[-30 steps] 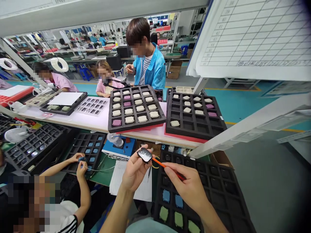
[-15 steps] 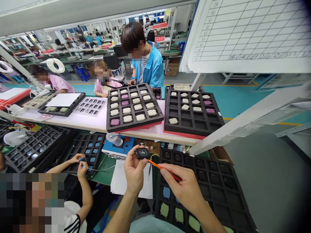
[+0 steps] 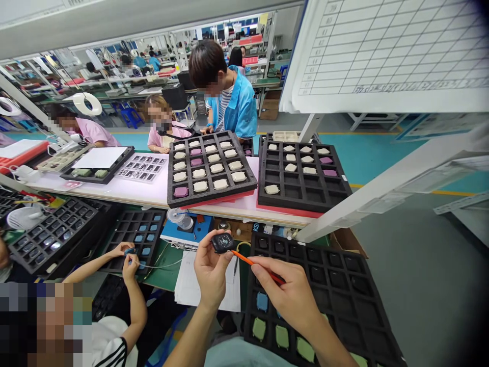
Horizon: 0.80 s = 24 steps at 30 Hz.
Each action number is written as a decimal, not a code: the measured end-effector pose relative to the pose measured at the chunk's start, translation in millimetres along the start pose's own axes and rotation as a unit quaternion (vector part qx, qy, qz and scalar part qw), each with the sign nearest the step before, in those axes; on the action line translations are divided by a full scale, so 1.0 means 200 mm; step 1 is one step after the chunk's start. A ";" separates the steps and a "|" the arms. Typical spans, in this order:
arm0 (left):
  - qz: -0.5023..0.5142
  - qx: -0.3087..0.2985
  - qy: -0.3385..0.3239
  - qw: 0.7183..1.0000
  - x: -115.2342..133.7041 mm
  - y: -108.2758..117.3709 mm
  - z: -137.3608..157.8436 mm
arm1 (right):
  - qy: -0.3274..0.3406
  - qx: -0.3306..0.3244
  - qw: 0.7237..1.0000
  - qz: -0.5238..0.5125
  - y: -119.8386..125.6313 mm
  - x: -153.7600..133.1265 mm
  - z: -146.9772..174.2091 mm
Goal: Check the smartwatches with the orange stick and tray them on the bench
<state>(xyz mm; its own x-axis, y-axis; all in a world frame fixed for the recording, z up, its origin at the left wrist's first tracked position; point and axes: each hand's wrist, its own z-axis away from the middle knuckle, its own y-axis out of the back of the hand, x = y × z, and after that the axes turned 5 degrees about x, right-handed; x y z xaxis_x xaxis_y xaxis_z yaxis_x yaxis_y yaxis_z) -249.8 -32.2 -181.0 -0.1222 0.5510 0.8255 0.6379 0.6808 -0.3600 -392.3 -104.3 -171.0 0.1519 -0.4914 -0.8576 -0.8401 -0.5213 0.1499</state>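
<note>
My left hand is closed around a black smartwatch body, whose face is turned up and shows something lit. In my right hand is a thin orange stick-like tool, gripped like a pen. Its tip meets the lower right edge of the watch, though whether it presses in I cannot tell. Beneath my right forearm lies a black foam tray with black, blue and green watch-shaped pieces in its pockets; a blue piece and a green piece show beside my hand.
A co-worker's hands work at the left beside another foam tray. White paper sheets lie under my left hand. A blue box stands behind them. Two foam trays sit on the raised shelf, and a white post rises at right.
The watch face is tilted slightly more, and my left hand has shifted a little left. The orange tool stays at the watch's edge. My view has moved slightly.
</note>
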 end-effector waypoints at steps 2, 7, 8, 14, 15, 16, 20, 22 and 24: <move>-0.002 0.001 -0.003 1.000 0.00 0.00 0.00 | 0.000 0.002 1.000 -0.002 0.00 0.00 0.00; -0.011 0.000 -0.009 1.000 0.00 0.00 0.01 | -0.003 0.007 1.000 -0.007 0.00 0.01 0.00; -0.014 -0.001 -0.010 1.000 0.00 0.00 0.01 | -0.004 0.007 1.000 -0.007 0.00 0.01 0.00; -0.035 -0.001 -0.024 0.999 0.00 0.00 0.00 | -0.011 0.005 1.000 -0.001 0.01 0.00 -0.01; -0.040 0.000 -0.027 0.999 0.00 0.00 0.00 | -0.015 0.003 1.000 0.000 0.01 0.00 -0.01; -0.046 0.001 -0.028 0.999 0.00 0.00 0.00 | -0.018 0.000 1.000 0.002 0.01 0.00 -0.01; -0.066 0.003 -0.036 0.997 0.01 -0.01 0.01 | -0.030 -0.005 1.000 0.004 0.02 0.00 0.00; -0.074 0.006 -0.043 0.996 0.02 -0.02 0.01 | -0.035 -0.005 0.999 0.001 0.02 0.00 0.00; -0.085 0.008 -0.050 0.995 0.02 -0.02 0.00 | -0.039 -0.006 0.999 -0.005 0.02 0.01 0.00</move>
<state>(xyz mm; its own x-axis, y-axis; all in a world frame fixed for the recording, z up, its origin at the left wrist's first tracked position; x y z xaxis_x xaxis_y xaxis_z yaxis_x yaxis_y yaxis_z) -252.9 -32.8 -176.2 -0.3023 0.4721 0.8281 0.5901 0.7749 -0.2264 -396.1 -107.8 -171.3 0.1196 -0.4299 -0.8949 -0.8323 -0.5348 0.1457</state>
